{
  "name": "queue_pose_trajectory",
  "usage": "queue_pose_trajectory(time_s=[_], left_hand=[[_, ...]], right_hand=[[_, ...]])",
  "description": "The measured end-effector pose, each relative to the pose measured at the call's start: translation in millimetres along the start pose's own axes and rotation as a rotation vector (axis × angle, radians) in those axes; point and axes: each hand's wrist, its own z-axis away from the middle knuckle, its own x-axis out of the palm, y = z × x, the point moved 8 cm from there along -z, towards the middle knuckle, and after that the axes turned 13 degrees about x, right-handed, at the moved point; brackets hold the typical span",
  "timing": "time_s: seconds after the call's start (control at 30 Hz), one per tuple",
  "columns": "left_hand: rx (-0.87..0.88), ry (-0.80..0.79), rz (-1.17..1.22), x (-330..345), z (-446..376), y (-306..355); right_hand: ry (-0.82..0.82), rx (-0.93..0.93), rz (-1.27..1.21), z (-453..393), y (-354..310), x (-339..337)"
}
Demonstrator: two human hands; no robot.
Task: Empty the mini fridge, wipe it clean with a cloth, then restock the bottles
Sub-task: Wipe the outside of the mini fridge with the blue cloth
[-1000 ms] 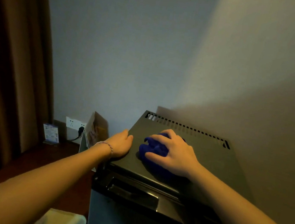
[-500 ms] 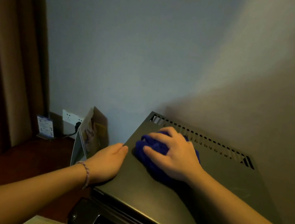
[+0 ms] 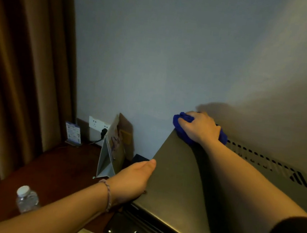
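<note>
The black mini fridge (image 3: 176, 178) fills the lower right, seen from above, with a row of vent slots along its back edge. My right hand (image 3: 199, 128) presses a bunched blue cloth (image 3: 182, 131) onto the fridge top at its far left corner, fingers curled over it. My left hand (image 3: 134, 177) rests flat against the fridge's left edge, thumb on the top. A clear water bottle (image 3: 25, 199) with a white cap stands on the dark wooden desk (image 3: 50, 173) at the lower left.
A folded paper bag (image 3: 113, 150) stands on the desk beside the fridge. Behind it a plug sits in a white wall socket (image 3: 98, 124), and a small card stand (image 3: 73, 133) is near the brown curtain (image 3: 24, 63). The wall is close behind the fridge.
My right hand has slid the cloth back to the far left corner of the fridge top. My left hand has shifted along the left edge. The view has swung left, showing the bottle.
</note>
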Motion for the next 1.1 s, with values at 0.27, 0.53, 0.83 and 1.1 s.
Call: queue_pose_trajectory(time_s=[0.27, 0.53, 0.83, 1.1], left_hand=[[-0.086, 0.076, 0.015, -3.1, -3.0, 0.5], [-0.166, 0.086, 0.248, 1.1, 3.1, -6.2], [-0.091, 0.047, 0.359, 4.9, 4.0, -13.3], [-0.074, 0.035, 0.543, 13.2, -10.5, -32.8]], right_hand=[[-0.048, -0.060, 0.052, 32.6, -10.1, -1.4], [-0.037, -0.159, 0.075, 137.8, -17.5, -17.3], [-0.020, -0.220, 0.069, 238.2, -19.8, -34.8], [-0.050, -0.216, 0.027, 239.8, -22.9, -32.5]])
